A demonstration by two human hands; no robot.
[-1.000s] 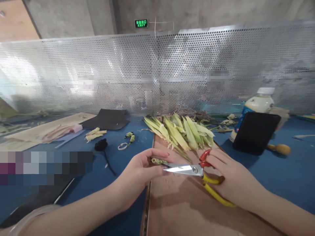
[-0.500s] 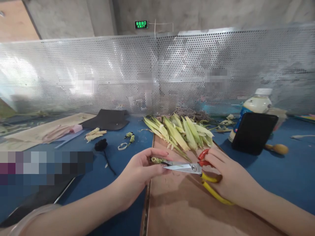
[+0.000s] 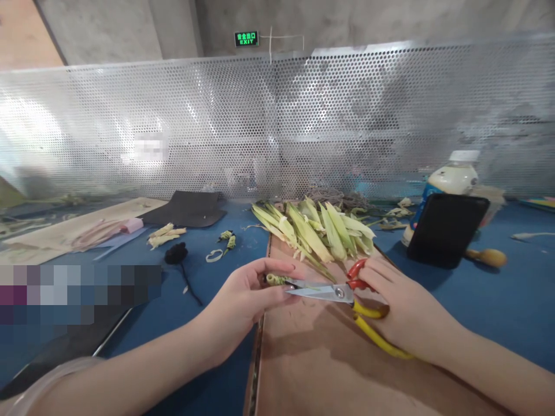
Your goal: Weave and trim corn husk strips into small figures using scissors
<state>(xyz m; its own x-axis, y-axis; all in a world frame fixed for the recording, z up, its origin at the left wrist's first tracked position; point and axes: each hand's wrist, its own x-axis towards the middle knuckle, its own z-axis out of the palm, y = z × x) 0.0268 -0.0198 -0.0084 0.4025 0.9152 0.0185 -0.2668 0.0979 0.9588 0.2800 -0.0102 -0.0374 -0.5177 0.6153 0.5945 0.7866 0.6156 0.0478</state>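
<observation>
My left hand (image 3: 249,292) pinches a small braided piece of green husk (image 3: 277,280) between thumb and fingers. My right hand (image 3: 396,294) is closed around the red and yellow handles of a pair of scissors (image 3: 336,292). The scissor blades point left, slightly parted, with their tips at the braided piece and my left thumb. Under both hands lies a brown wooden board (image 3: 312,370). Just beyond them is a pile of pale green corn husks (image 3: 318,231) on the board's far end.
Two small braided pieces (image 3: 229,240) and a black flower on a stem (image 3: 177,254) lie left on the blue table (image 3: 243,222). Black paper (image 3: 186,209) is behind them. On the right, a phone (image 3: 448,231) leans before a bottle (image 3: 455,176), near a wooden-handled tool (image 3: 489,257).
Both hands hold nearly the same pose, with the scissors and braided piece still together. The whole view has shifted slightly.
</observation>
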